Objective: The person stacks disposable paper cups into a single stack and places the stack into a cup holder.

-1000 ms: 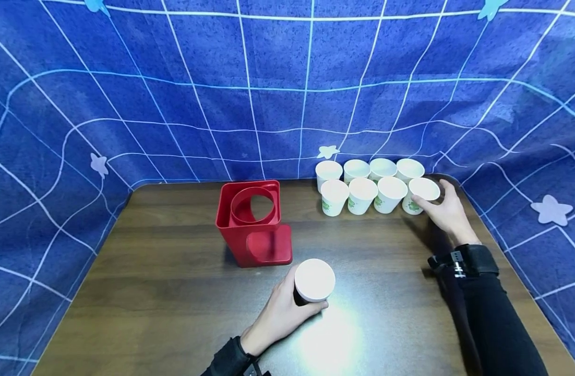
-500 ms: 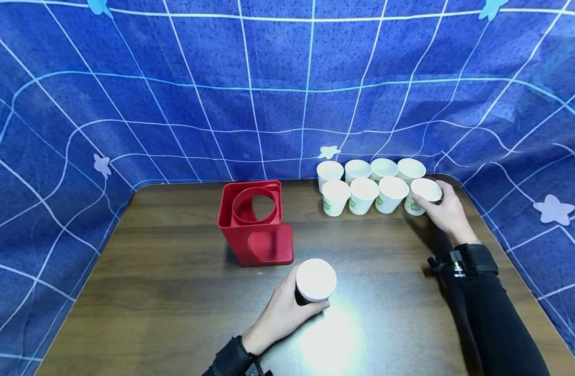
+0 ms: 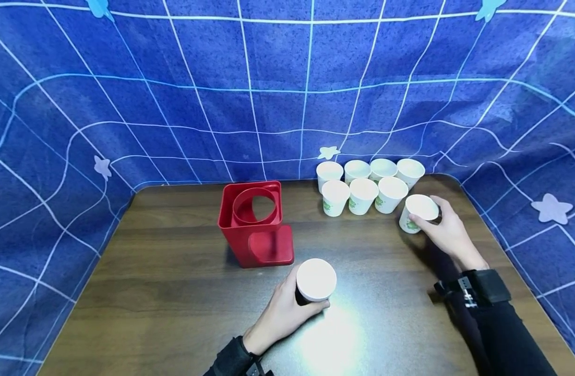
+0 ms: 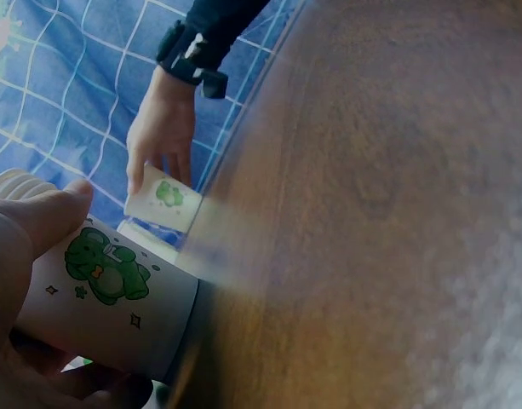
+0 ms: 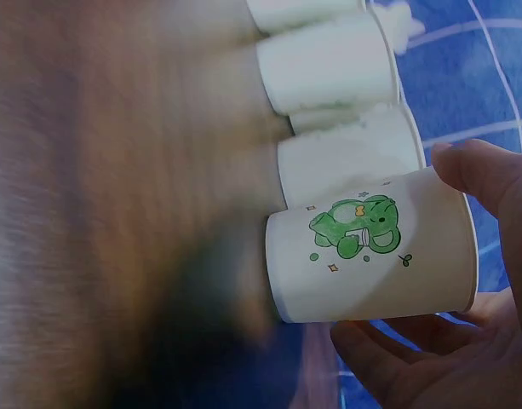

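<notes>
My left hand (image 3: pixel 284 312) grips a stack of paper cups (image 3: pixel 316 280) near the table's front middle. In the left wrist view several nested rims show under the thumb, and the outer cup (image 4: pixel 107 277) bears a green cartoon bear. At the right, my right hand (image 3: pixel 448 230) holds a single white paper cup (image 3: pixel 418 211) by its sides, thumb on the near side. The same green bear print faces the camera on this cup (image 5: pixel 371 247) in the right wrist view. Just left of it stand several more upright paper cups (image 3: pixel 362 197) in two rows.
A red holder (image 3: pixel 250 237) with a round ring inside its square top and a low side tray stands left of the middle. The brown wooden table (image 3: pixel 165 292) ends at a blue gridded cloth (image 3: pixel 278 62) behind and on both sides.
My right hand has drawn the rightmost front cup toward me, out of its row. The left hand and its stack have stayed in place.
</notes>
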The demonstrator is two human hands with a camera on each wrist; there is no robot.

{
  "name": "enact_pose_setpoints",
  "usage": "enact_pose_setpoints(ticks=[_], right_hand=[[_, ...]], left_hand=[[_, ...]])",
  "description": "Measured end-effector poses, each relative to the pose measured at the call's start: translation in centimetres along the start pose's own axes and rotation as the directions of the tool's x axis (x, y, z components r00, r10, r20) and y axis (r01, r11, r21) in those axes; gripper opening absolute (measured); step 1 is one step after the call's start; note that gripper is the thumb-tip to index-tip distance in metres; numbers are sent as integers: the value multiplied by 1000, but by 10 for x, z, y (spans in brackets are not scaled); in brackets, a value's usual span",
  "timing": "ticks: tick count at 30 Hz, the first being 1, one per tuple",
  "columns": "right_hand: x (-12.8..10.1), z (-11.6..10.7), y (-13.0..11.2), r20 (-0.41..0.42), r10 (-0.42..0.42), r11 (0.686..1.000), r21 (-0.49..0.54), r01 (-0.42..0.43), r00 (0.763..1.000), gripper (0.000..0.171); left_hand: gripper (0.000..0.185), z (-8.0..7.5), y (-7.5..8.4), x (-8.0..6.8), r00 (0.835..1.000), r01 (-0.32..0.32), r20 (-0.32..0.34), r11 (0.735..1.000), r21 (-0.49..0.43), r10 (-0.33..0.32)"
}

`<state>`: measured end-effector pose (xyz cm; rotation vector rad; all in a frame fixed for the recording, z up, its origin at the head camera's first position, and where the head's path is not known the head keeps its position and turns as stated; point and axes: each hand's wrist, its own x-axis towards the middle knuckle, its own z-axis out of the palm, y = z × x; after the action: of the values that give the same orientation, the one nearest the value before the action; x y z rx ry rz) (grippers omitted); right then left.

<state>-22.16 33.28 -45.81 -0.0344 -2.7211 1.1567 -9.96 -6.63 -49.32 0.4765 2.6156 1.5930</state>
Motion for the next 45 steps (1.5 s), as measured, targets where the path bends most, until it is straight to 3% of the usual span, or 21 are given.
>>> enact_pose_setpoints(ticks=[8, 16, 26, 34, 39, 45], right_hand=[[-30, 0, -14, 15, -119, 993, 4, 119, 993, 74], [-53, 7, -38, 52, -212, 977, 17, 212, 976, 75], [-68, 12, -75, 128, -257, 963, 119, 242, 958, 70], [-74, 9, -102, 148, -332, 943, 89, 322, 932, 74], [-77, 12, -119, 158, -403, 915, 85, 394, 902, 78], [-81, 16, -137, 198, -440, 898, 120, 424, 876, 78]], left_hand=[[80, 0, 1, 0, 1000, -5, 0, 1000, -1, 5], [80, 1, 1, 0, 1000, -7, -1, 1000, -4, 7], [81, 1, 1, 0, 1000, -11, -3, 1000, 1, 11], [80, 1, 1, 1, 1000, 4, 0, 1000, 5, -4], [80, 1, 1, 1, 1000, 0, -2, 1000, 9, 0], [80, 1, 1, 1, 1000, -2, 4, 1000, 10, 2]])
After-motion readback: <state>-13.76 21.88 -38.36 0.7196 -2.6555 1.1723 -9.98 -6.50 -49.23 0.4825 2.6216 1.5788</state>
